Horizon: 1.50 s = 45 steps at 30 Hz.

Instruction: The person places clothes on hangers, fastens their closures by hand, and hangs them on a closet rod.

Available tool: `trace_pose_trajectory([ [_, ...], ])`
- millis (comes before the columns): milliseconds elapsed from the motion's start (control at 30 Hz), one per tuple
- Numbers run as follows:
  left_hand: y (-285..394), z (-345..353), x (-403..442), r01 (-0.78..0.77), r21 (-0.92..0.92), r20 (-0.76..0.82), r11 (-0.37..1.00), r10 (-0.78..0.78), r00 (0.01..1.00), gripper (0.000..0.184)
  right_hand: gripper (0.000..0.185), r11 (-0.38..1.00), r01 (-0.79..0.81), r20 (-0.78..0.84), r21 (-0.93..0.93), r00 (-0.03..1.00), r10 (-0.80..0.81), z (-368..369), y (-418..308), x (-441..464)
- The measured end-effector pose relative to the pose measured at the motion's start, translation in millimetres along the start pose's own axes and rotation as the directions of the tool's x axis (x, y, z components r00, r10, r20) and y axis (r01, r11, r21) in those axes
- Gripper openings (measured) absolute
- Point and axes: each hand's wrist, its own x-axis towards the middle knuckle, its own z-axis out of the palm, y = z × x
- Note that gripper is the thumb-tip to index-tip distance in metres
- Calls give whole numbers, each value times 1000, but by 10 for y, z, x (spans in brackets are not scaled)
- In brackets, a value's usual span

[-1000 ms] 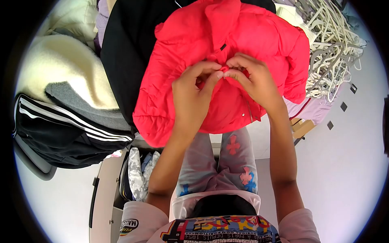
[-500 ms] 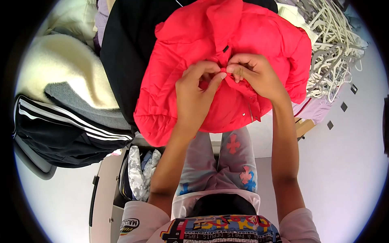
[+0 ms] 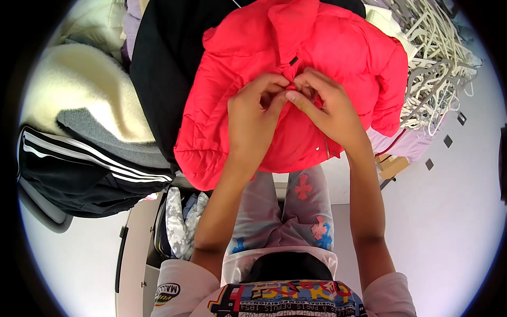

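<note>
A red puffer jacket (image 3: pixel 348 58) lies spread out in front of me, its collar toward the far side. My left hand (image 3: pixel 259 108) pinches the front placket near the middle of the jacket. Right beside it, my right hand (image 3: pixel 325 103) grips the same placket, so the fingertips of both hands nearly meet. What exactly sits between the fingertips is hidden. Snap buttons (image 3: pixel 317 149) show at the lower end of the placket, below my right hand.
Black fabric (image 3: pixel 158 68) lies under the jacket's left side. Farther left are a cream fuzzy garment (image 3: pixel 90 84), a grey one (image 3: pixel 116 140) and black striped trousers (image 3: pixel 79 185). A heap of hangers (image 3: pixel 433 68) is at right. An open drawer (image 3: pixel 158 243) holds clothes below.
My right thumb has come down and in toward my left thumb, and the right fingers have curled closer around the placket. My left hand and the jacket have barely moved.
</note>
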Motion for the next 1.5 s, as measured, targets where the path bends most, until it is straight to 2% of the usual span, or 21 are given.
trace_pose_trajectory([
  [133, -45, -8, 18, -28, 31, 4, 999, 28, 1000, 18, 18, 997, 74, 8, -36, 997, -74, -17, -3, 11],
  [300, 72, -31, 25, -24, 130, 47, 991, 18, 999, 17, 6, 985, 161, 1, -65, 987, -161, -83, 75, 36],
  [367, -18, -48, 60, 23, -45, 109, 999, -18, 994, 18, 5, 983, 167, 3, -75, 986, -167, -110, 65, 40],
  [433, -56, -98, 78, 28, -64, 143, 998, -18, 990, 18, 5, 982, 166, 4, -89, 986, -167, -110, 33, 11],
  [500, -52, -145, 113, 32, -80, 174, 996, -17, 985, 18, 5, 994, 103, -4, -25, 995, -103, -75, -6, -14],
  [567, 9, -202, 141, 45, -37, 276, 998, -34, 961, 17, 5, 997, 77, -4, 13, 997, -77, -77, 35, -30],
  [733, -16, -171, 128, 68, -100, 299, 993, -36, 953, 12, 4, 998, 64, -3, 26, 998, -64, -17, 155, -40],
  [800, -31, -153, 120, 93, -101, 283, 991, -61, 957, 10, 5, 986, -48, -106, 160, 992, 66, 65, 179, -55],
  [933, -23, -95, 77, -36, -25, 190, 999, 40, 981, 6, 8, 956, -114, -241, 271, 954, 181, 225, 65, -178],
  [967, -13, -81, 63, -75, 17, 160, 997, 71, 985, 6, 10, 969, -86, -253, 232, 957, 146, 261, 31, -201],
  [1033, -45, -76, 56, -57, 9, 169, 998, 55, 984, 7, 13, 980, -59, -265, 191, 958, 109, 281, 43, -224],
  [1100, -39, -79, 50, -42, 8, 176, 999, 40, 983, 9, 16, 1000, 7, -354, 11, 935, -3, 332, 134, -248],
  [1167, 8, -68, 19, -214, 81, 86, 973, 207, 975, 14, 15, 997, -7, -399, 72, 916, 36, 373, 157, -287],
  [1200, -16, -71, 2, -216, 82, 88, 973, 209, 974, 14, 14, 991, -23, -438, 130, 895, 78, 382, 153, -309],
  [1233, -76, -69, -29, -313, 198, 126, 929, 292, 948, 17, 14, 991, -23, -441, 131, 894, 79, 379, 138, -338],
  [1267, -123, -61, -63, -405, 306, 173, 862, 368, 914, 20, 13, 988, -93, -493, 121, 858, 141, 363, 120, -371],
  [1300, -151, -47, -96, -407, 304, 175, 862, 369, 913, 20, 12, 980, -163, -545, 113, 814, 199, 340, 109, -398],
  [1367, -185, -15, -154, -370, 578, 118, 727, 375, 920, 24, 12, 978, -148, -599, 150, 773, 209, 267, 134, -445],
  [1400, -202, 4, -181, -372, 579, 117, 726, 378, 919, 24, 11, 973, -130, -647, 188, 729, 223, 233, 152, -469],
  [1433, -215, 31, -208, -333, 626, 75, 706, 370, 926, 29, 11, 974, -128, -649, 188, 728, 221, 198, 172, -500],
  [1500, -217, 86, -221, -294, 668, 36, 684, 365, 930, 34, 17, 978, -204, -569, 38, 800, 189, 144, 204, -568],
])
